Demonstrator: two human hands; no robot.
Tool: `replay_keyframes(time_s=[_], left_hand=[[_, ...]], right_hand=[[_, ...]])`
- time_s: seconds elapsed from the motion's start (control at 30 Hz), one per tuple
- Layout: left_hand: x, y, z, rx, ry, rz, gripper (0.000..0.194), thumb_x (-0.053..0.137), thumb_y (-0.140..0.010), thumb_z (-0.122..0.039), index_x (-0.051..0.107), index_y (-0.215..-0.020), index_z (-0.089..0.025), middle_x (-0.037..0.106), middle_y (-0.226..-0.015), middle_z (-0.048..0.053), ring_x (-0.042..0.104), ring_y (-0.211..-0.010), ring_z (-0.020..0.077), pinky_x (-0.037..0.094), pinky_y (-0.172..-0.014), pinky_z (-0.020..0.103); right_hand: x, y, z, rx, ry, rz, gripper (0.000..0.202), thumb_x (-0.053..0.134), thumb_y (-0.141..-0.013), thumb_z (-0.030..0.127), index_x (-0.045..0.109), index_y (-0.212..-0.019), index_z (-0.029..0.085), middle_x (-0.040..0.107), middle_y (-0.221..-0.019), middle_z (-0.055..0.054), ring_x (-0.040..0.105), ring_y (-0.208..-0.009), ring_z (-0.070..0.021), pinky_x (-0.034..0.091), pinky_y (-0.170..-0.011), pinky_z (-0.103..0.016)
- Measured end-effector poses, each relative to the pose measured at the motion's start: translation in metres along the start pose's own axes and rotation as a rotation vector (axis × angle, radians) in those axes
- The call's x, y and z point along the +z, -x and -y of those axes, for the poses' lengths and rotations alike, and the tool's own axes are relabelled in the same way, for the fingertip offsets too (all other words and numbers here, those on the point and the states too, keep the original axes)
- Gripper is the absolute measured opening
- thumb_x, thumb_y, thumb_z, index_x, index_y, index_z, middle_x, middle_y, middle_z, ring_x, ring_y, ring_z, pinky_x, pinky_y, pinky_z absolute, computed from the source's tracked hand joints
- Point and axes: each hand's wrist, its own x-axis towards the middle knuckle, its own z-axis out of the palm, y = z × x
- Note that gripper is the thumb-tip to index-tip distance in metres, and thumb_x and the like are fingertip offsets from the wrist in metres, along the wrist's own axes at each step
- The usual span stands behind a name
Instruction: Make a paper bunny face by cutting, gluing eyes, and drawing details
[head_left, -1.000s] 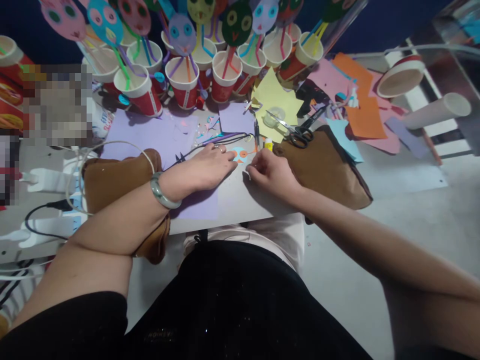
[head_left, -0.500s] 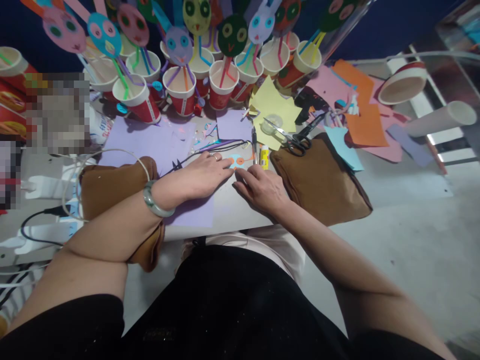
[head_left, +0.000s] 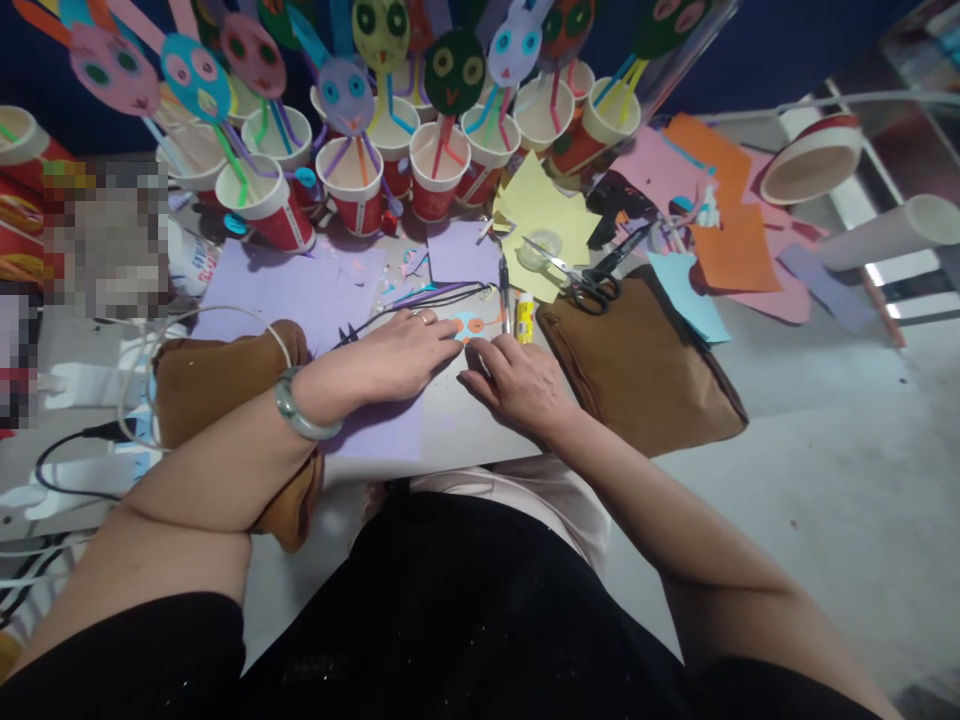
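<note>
A small light-blue paper face with orange eye circles (head_left: 470, 325) lies on the table between my hands. My left hand (head_left: 405, 355) rests palm down from the left, fingertips on the face's left edge. Its fingers lie flat and close together. From the right, my right hand (head_left: 517, 380) touches the lower edge with bent fingers; whether it pinches anything is too small to tell. A black pen (head_left: 505, 295) and a yellow glue stick (head_left: 525, 317) lie just beyond my right hand.
Red paper cups (head_left: 352, 190) with straws and paper animal faces stand along the back. Scissors (head_left: 589, 285) lie on yellow paper and a brown cloth pouch (head_left: 645, 370). Another brown pouch (head_left: 225, 385) and a cable are left. Purple sheets (head_left: 292, 290) and coloured scraps are spread around.
The view has shifted slightly. Both hands stay at the paper face, with almost the same finger positions.
</note>
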Motion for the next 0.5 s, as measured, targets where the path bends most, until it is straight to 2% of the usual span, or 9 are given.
replay_keyframes(time_s=[0.3, 0.5], left_hand=[[0.0037, 0.0004, 0.0024, 0.014, 0.014, -0.03, 0.035, 0.042, -0.105, -0.015, 0.072, -0.122, -0.018, 0.068, -0.141, 0.013, 0.065, -0.115, 0.0273, 0.049, -0.096, 0.043], [0.0003, -0.0013, 0.0052, 0.012, 0.081, -0.014, 0.032, 0.043, -0.103, -0.015, 0.071, -0.119, -0.016, 0.071, -0.13, 0.013, 0.065, -0.113, 0.0263, 0.048, -0.098, 0.041]], right_hand=[[-0.0034, -0.003, 0.0025, -0.019, 0.023, 0.056, 0.048, 0.038, -0.112, 0.051, 0.068, -0.126, 0.016, 0.066, -0.101, -0.013, 0.053, -0.077, -0.0248, 0.029, -0.071, -0.037], [-0.0008, 0.0008, 0.0019, 0.013, -0.026, -0.034, 0.044, 0.039, -0.112, 0.048, 0.069, -0.117, 0.017, 0.066, -0.094, -0.011, 0.053, -0.077, -0.0239, 0.031, -0.071, -0.036]])
